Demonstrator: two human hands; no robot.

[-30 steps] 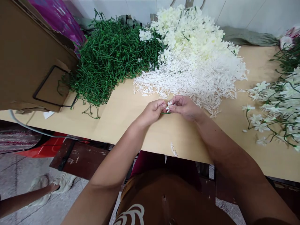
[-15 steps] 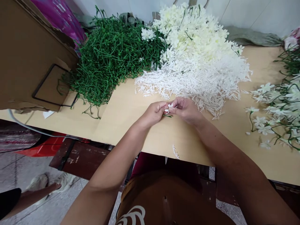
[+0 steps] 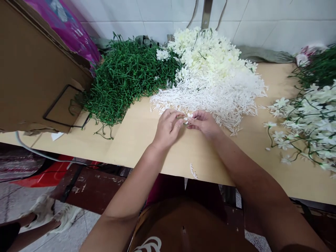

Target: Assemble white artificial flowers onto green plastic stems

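Both hands meet over the table in front of the white pile. My right hand (image 3: 207,123) pinches a small white artificial flower (image 3: 188,118) between thumb and fingers. On the other side of the flower, my left hand (image 3: 167,128) is curled, its index finger and thumb reaching to the petals. What sits inside the left fingers is hidden. Just beyond the hands spreads a heap of thin white sticks (image 3: 210,99). White flower heads (image 3: 207,56) are piled behind it, and a mound of green plastic stems (image 3: 131,70) lies to the left.
A cardboard box (image 3: 39,63) and a purple bag (image 3: 76,31) stand at the left. Assembled flowers on stems (image 3: 312,119) lie at the right. A few white sticks (image 3: 193,171) rest near the table's front edge (image 3: 215,180). Another person's shoes (image 3: 63,217) show at lower left.
My left hand has opened its grip somewhat and turned, its index finger now more extended. The right hand still pinches the flower. The view has tilted up, showing more wall.
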